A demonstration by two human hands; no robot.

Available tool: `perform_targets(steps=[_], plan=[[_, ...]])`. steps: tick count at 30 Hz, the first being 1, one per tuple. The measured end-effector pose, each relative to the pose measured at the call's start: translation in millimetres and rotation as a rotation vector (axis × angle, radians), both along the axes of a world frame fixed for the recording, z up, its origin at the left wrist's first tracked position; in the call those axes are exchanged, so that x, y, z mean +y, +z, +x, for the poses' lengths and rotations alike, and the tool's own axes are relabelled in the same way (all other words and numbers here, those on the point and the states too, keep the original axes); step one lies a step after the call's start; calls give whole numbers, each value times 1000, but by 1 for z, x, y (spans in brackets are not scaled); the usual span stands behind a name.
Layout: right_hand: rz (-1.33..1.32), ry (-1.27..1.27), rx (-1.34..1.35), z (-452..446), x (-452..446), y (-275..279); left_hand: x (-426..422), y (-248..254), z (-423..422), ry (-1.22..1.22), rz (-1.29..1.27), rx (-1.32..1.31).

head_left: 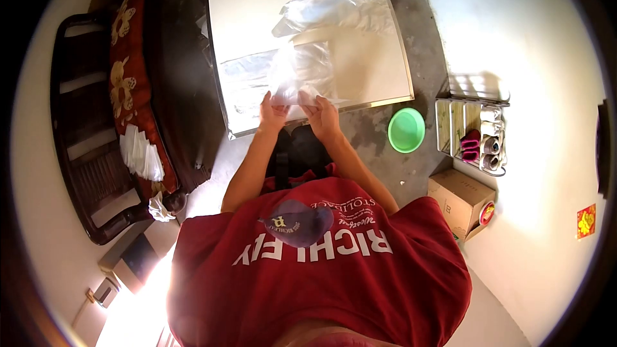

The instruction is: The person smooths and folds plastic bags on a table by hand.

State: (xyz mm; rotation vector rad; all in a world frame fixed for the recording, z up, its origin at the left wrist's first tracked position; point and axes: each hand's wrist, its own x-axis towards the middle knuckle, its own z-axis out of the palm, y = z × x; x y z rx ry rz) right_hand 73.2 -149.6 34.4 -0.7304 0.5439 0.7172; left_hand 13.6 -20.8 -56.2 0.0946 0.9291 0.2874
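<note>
At the near edge of the white table (pixel 369 71), my left hand (pixel 273 114) and my right hand (pixel 321 115) are a short way apart. Both have their fingers closed on the near end of a clear plastic bag (pixel 292 87), which stretches away from me over the tabletop. Beneath and around it, more clear plastic bags (pixel 241 77) lie flat. Towards the far side sits a loose heap of crumpled plastic bags (pixel 337 3). Glare washes out some detail where my fingertips meet the film.
A green basin (pixel 406 130) stands on the floor to the right, near a shoe rack (pixel 472 125) and a cardboard box (pixel 459 199). To the left is a dark wooden bench (pixel 83 173) with a red floral cover (pixel 122 58) and a stack of white bags (pixel 140 154).
</note>
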Motion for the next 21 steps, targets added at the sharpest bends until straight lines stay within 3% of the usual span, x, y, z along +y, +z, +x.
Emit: perform_targets(steps=[2, 4, 5, 6, 8, 11, 13, 14, 15, 18, 20, 21], plan=[[-80, 57, -62, 3, -9, -1, 22, -33, -9, 112, 67, 39], [-158, 125, -117, 5, -19, -10, 37, 12, -15, 274, -18, 11], [-303, 204, -233, 7, -24, -23, 51, 2, -29, 294, -3, -65], [-445, 285, -349, 7, -28, -35, 69, -22, -55, 171, -188, -521], [-438, 319, -325, 8, -34, -47, 58, 16, -68, 332, 78, -143], [-461, 420, -290, 10, -45, -76, 53, -4, -107, 345, 218, 15], [-486, 495, -283, 20, -45, -86, 62, -20, -127, 264, 163, 17], [-621, 551, -427, 28, -40, -89, 67, -30, -136, 177, 107, 20], [-755, 605, -570, 32, -36, -92, 66, -2, -122, 207, 174, 60], [-661, 487, -705, 52, -14, -41, 82, 50, -98, 184, 554, -158], [-524, 332, -813, 57, -4, -21, 78, 83, -90, 251, 560, -193], [-473, 277, -843, 58, -8, -25, 79, 42, -104, 237, 570, -57]])
